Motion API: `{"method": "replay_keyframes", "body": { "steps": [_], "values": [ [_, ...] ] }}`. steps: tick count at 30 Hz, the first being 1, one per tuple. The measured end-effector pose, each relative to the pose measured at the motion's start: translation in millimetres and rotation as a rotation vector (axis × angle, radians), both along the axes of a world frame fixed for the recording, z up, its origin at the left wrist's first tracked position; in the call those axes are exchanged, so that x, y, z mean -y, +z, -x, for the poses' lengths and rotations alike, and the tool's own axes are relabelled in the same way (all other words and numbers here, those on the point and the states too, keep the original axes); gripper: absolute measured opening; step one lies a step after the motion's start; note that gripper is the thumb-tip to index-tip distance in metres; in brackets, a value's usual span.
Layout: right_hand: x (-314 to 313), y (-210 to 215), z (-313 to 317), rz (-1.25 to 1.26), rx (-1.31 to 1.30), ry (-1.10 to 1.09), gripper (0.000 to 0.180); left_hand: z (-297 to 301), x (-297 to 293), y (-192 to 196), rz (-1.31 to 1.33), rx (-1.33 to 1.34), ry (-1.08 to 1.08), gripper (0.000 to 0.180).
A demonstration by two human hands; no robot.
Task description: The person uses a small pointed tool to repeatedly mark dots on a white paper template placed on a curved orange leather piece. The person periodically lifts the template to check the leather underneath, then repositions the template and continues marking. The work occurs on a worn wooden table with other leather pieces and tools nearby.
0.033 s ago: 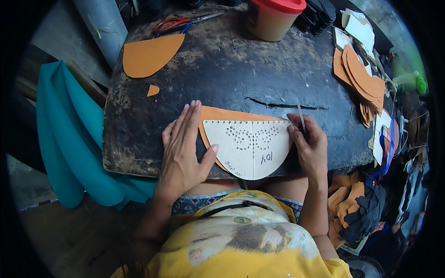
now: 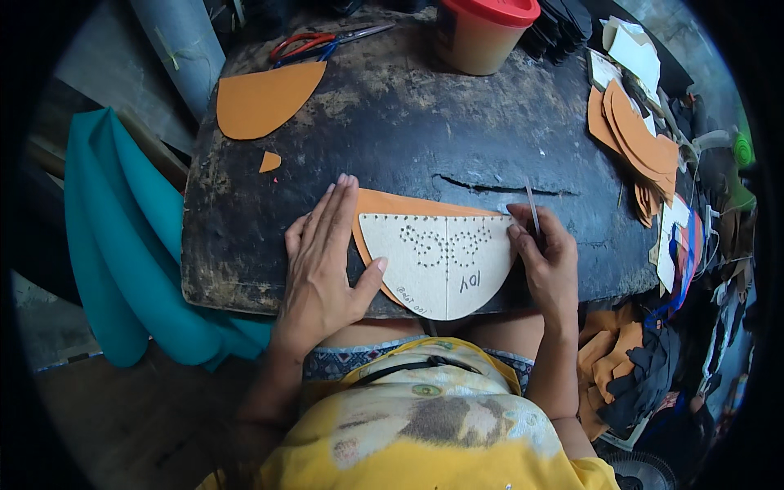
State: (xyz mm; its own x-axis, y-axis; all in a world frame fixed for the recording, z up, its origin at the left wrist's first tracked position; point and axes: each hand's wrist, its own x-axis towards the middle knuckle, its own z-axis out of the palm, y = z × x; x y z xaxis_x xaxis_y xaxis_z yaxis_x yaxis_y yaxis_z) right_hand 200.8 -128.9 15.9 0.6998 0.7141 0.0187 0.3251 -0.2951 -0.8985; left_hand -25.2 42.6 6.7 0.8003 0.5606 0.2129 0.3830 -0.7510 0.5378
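So the biggest thing is the dark, worn work board (image 2: 392, 131), scuffed all over with a long crack on its right side. Off its left edge hangs a teal foam sheet (image 2: 122, 245). At the near edge of the board, dead centre, sits an orange leather piece (image 2: 384, 202) with a pale cardboard template (image 2: 441, 261) laid on top; the template is half-round, has a dotted hole pattern near its straight far edge and some handwriting near its rounded near edge.

The left hand (image 2: 322, 261) lies flat and spread wide, fingers pointing far, thumb pressing the template's left side. The right hand (image 2: 547, 261) is curled tight around a thin pointed tool (image 2: 532, 211) at the template's far right corner, the tool sticking up away from the person.

Far left there's a larger orange half-round piece (image 2: 265, 100), with a tiny orange scrap (image 2: 269, 161) just near of it. Red-handled scissors (image 2: 314, 42) lie at the far edge, and a tan tub with a red lid (image 2: 483, 28) is to their right. On the right side, a stack of orange cut pieces (image 2: 637, 135) fans out, with mixed scraps piled beyond the board's edge.
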Motion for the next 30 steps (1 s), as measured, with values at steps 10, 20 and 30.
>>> {"method": "replay_keyframes", "body": {
  "steps": [10, 20, 30],
  "values": [
    [16.2, 3.8, -0.6, -0.07, -0.171, -0.046, 0.019, 6.9, 9.9, 5.2, 0.06, 0.023, -0.121, 0.09],
    [12.3, -4.3, 6.0, -0.005, 0.066, -0.046, 0.021, 18.4, 27.6, -13.9, -0.224, 0.138, -0.057, 0.057],
    [7.4, -3.1, 10.3, 0.114, 0.366, -0.027, 0.027, 16.5, 29.6, -18.0, -0.268, 0.065, -0.019, 0.054]
  ]
}}
